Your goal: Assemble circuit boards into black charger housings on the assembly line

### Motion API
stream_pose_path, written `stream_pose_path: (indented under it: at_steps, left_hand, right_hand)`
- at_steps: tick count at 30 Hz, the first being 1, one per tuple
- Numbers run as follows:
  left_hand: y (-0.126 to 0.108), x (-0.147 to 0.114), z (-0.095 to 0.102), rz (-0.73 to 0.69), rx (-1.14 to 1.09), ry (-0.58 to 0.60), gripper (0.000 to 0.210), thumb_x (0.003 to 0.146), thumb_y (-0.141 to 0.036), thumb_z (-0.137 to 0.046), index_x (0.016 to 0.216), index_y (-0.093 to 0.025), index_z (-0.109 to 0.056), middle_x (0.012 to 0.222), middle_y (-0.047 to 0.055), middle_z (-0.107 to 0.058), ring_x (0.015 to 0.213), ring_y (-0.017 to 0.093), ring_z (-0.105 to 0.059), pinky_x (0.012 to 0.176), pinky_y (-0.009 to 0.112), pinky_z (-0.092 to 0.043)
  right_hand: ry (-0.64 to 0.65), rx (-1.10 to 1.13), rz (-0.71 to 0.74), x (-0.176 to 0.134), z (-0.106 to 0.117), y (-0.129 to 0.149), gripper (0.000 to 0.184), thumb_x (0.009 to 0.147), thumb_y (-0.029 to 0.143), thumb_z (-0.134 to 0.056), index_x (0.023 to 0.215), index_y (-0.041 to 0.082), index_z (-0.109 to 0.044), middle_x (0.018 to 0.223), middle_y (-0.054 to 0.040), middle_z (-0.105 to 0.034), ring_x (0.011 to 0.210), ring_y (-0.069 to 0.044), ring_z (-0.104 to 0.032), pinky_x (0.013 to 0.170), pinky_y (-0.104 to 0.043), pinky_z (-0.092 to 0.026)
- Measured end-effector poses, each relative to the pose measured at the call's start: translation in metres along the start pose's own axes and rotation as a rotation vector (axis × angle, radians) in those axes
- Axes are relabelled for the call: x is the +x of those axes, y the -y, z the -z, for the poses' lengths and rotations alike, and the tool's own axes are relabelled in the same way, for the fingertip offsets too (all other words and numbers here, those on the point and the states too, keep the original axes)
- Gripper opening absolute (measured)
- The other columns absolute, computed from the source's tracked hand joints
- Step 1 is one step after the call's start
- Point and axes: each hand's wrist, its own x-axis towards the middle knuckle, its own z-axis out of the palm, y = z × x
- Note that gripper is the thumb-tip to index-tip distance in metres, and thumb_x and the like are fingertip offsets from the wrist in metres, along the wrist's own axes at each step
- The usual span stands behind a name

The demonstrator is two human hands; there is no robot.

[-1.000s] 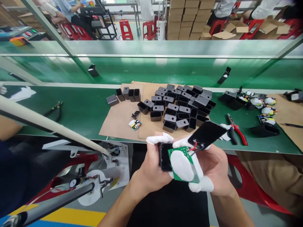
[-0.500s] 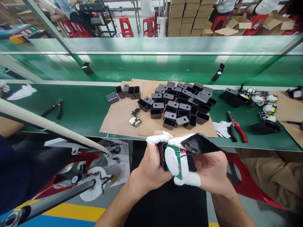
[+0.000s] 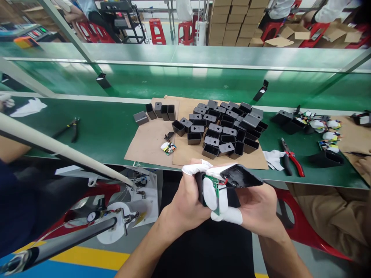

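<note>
My left hand [image 3: 188, 197] is wrapped round a black plastic housing [image 3: 200, 189], held over my lap in front of the bench edge. With white-covered fingertips, my right hand [image 3: 255, 208] grips a green circuit board [image 3: 215, 185] bearing a round white pad [image 3: 210, 194]. The board stands at the mouth of the housing, partly inside it; how deep is hidden. A black end cover [image 3: 243, 175] hangs on red and black wires from the board, above my right hand. Another circuit board [image 3: 168, 148] lies on the cardboard beyond my hands.
Many black housings [image 3: 214, 127] crowd a cardboard sheet [image 3: 147, 148] on the green bench. Red-handled pliers [image 3: 291, 158] and a white cloth [image 3: 274, 159] lie to the right, near wired boards [image 3: 319, 123]. Black-handled pliers [image 3: 72, 129] lie left. A slanted pole [image 3: 72, 154] crosses the left side.
The circuit board has shifted slightly left and turned more edge-on at the housing's mouth. The end cover has tilted and moved a little left with my right hand.
</note>
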Motion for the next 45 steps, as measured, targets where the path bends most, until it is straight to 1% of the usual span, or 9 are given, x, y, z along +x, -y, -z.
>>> stream_pose_path:
  at_steps: [6,11,16,20,24,31,36,41,45]
  left_hand:
    - [0.000,-0.004,0.001,0.039,-0.021,0.005,0.070,0.081,-0.023,-0.084,0.134,-0.027,-0.038,0.122,0.009,-0.051,0.108,0.025,-0.060,0.092,0.045,-0.057]
    - [0.001,-0.006,0.000,0.038,-0.020,0.018,0.070,0.084,-0.023,-0.082,0.137,-0.027,-0.037,0.126,0.011,-0.050,0.116,0.028,-0.061,0.095,0.047,-0.057]
    - [0.003,-0.007,-0.001,0.027,-0.022,0.006,0.070,0.085,-0.027,-0.084,0.137,-0.027,-0.038,0.123,0.010,-0.052,0.107,0.025,-0.061,0.092,0.046,-0.058]
    - [0.002,-0.007,-0.002,0.015,-0.004,0.018,0.072,0.085,-0.032,-0.087,0.138,-0.026,-0.037,0.124,0.011,-0.053,0.109,0.026,-0.062,0.094,0.045,-0.058]
    - [0.001,-0.007,-0.003,0.013,-0.008,0.010,0.068,0.087,-0.028,-0.084,0.136,-0.026,-0.038,0.123,0.010,-0.052,0.106,0.024,-0.061,0.092,0.043,-0.057]
    - [0.005,-0.011,-0.003,0.095,-0.022,0.011,0.067,0.084,-0.019,-0.084,0.132,-0.026,-0.038,0.124,0.010,-0.053,0.109,0.026,-0.062,0.094,0.046,-0.057]
    - [0.006,-0.013,-0.003,0.135,0.011,0.017,0.069,0.082,-0.018,-0.083,0.133,-0.026,-0.037,0.127,0.012,-0.052,0.111,0.027,-0.061,0.091,0.044,-0.057]
    - [0.010,-0.014,-0.003,0.098,0.045,0.015,0.067,0.085,-0.018,-0.081,0.134,-0.026,-0.037,0.120,0.009,-0.051,0.099,0.022,-0.058,0.086,0.040,-0.055]
    - [0.010,-0.015,-0.003,0.110,0.054,0.016,0.064,0.086,-0.017,-0.080,0.132,-0.025,-0.036,0.116,0.008,-0.050,0.096,0.021,-0.056,0.083,0.038,-0.053]
  right_hand:
    - [-0.018,-0.021,0.033,-0.002,0.000,-0.003,0.070,0.067,0.015,-0.103,0.129,0.032,-0.076,0.119,-0.0032,-0.079,0.101,-0.025,-0.075,0.090,-0.038,-0.064]
    - [0.009,-0.073,0.017,-0.004,0.002,-0.002,0.069,0.071,0.021,-0.102,0.134,0.030,-0.074,0.125,-0.0085,-0.078,0.110,-0.032,-0.074,0.094,-0.047,-0.066]
    - [-0.002,-0.082,0.011,-0.007,0.003,-0.004,0.069,0.071,0.023,-0.102,0.134,0.029,-0.074,0.124,-0.0091,-0.077,0.110,-0.032,-0.074,0.094,-0.048,-0.066]
    - [-0.006,-0.077,0.012,-0.009,0.002,-0.005,0.065,0.071,0.024,-0.102,0.131,0.029,-0.075,0.122,-0.0084,-0.078,0.107,-0.031,-0.075,0.092,-0.046,-0.067]
    - [-0.003,-0.065,0.010,-0.008,0.002,-0.005,0.066,0.071,0.021,-0.102,0.130,0.030,-0.075,0.121,-0.0073,-0.077,0.106,-0.029,-0.074,0.092,-0.044,-0.066]
    - [-0.001,-0.122,-0.029,-0.010,0.003,-0.006,0.061,0.074,0.031,-0.101,0.129,0.029,-0.075,0.122,-0.0088,-0.077,0.106,-0.031,-0.074,0.090,-0.046,-0.067]
    - [0.007,-0.161,-0.020,-0.010,0.004,-0.005,0.063,0.074,0.026,-0.100,0.131,0.030,-0.074,0.122,-0.0079,-0.076,0.104,-0.030,-0.074,0.090,-0.044,-0.067]
    - [0.020,-0.169,-0.040,-0.008,0.003,-0.004,0.060,0.077,0.026,-0.099,0.131,0.030,-0.073,0.119,-0.0064,-0.075,0.099,-0.026,-0.073,0.091,-0.042,-0.066]
    - [0.044,-0.215,-0.029,-0.006,0.003,-0.003,0.061,0.079,0.027,-0.097,0.135,0.031,-0.072,0.120,-0.0060,-0.075,0.099,-0.025,-0.072,0.091,-0.040,-0.065]
